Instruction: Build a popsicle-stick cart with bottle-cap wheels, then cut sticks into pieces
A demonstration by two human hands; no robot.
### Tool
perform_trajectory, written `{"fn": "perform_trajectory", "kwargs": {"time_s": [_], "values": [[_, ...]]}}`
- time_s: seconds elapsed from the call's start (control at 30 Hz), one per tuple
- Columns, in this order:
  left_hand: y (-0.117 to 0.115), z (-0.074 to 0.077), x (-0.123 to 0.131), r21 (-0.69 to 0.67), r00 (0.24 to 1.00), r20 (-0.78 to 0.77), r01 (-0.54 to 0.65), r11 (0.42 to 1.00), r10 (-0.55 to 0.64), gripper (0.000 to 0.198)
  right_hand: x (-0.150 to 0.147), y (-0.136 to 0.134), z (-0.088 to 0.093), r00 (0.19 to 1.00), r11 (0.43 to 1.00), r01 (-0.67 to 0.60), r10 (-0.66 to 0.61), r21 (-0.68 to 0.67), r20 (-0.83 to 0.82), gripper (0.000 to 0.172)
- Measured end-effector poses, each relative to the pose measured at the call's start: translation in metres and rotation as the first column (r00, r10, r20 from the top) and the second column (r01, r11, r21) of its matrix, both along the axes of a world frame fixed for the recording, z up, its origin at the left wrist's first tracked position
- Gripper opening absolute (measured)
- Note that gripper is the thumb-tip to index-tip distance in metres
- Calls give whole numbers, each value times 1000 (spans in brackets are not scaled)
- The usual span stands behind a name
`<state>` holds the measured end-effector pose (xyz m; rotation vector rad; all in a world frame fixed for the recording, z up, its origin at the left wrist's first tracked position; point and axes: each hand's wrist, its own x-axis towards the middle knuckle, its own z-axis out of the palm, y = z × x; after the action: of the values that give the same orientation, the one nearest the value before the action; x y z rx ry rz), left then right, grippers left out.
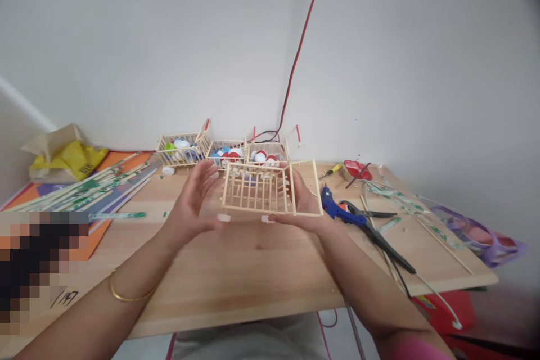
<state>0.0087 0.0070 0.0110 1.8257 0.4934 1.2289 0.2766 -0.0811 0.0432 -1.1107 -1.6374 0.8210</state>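
Observation:
A small cart-like basket frame [257,191] of thin wooden sticks is held up over the table, with slatted sides and an open rectangle of sticks at its right end. My right hand [301,205] grips it from the right, thumb along the bottom edge and fingers partly hidden behind the sticks. At the left end, my left hand [194,199] is open, thumb and fingers apart. Its thumb tip is close by the lower left corner; whether it touches I cannot tell.
Behind stand several finished stick baskets [182,149] filled with bottle caps. Bundled sticks [84,185] and a yellow bag [78,158] lie left. To the right are a blue glue gun [337,208], black-handled pliers or cutters [390,250], a yellow knife [333,170] and a red dish [356,170].

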Motion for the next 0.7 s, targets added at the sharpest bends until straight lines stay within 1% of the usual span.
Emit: {"fn": "perform_trajectory", "kwargs": {"time_s": [0.07, 0.13, 0.2, 0.27, 0.3, 0.37, 0.4, 0.47, 0.6, 0.67, 0.7], "values": [[7, -3, -1, -123, 996, 90, 36, 992, -25, 113, -1, 0, -3, 994, 998, 58, -56, 16, -99, 111], [12, -9, -3, -255, 990, 124, 91, 963, -61, 110, -2, -2, -6, 972, 995, 103, -97, 18, -212, 113], [13, -17, -3, -359, 978, 128, 201, 912, -165, 105, -5, -3, -8, 942, 993, 117, -105, 18, -319, 114], [11, -28, -1, -411, 939, 145, 343, 845, -312, 98, -10, -6, -8, 908, 991, 132, -112, 21, -404, 115], [9, -33, 2, -412, 914, 173, 406, 816, -368, 92, -12, -8, -7, 894, 989, 144, -122, 19, -431, 115], [2, -39, 11, -403, 878, 221, 479, 780, -425, 84, -19, -12, -4, 876, 986, 166, -144, 7, -461, 117], [-2, -39, 17, -391, 869, 245, 495, 776, -430, 83, -22, -14, -2, 871, 986, 167, -147, 1, -469, 117], [-12, -30, 30, -385, 863, 280, 502, 774, -421, 84, -28, -17, 1, 863, 988, 154, -136, -3, -486, 116], [-33, 5, 58, -484, 874, 294, 484, 729, -386, 84, -34, -21, 1, 861, 989, 147, -125, 7, -493, 113], [-38, 18, 68, -487, 886, 319, 459, 743, -338, 75, -35, -21, -2, 867, 985, 169, -141, 15, -479, 110], [-39, 21, 71, -500, 890, 332, 448, 741, -313, 69, -36, -21, -4, 869, 983, 181, -151, 18, -470, 109]]}}
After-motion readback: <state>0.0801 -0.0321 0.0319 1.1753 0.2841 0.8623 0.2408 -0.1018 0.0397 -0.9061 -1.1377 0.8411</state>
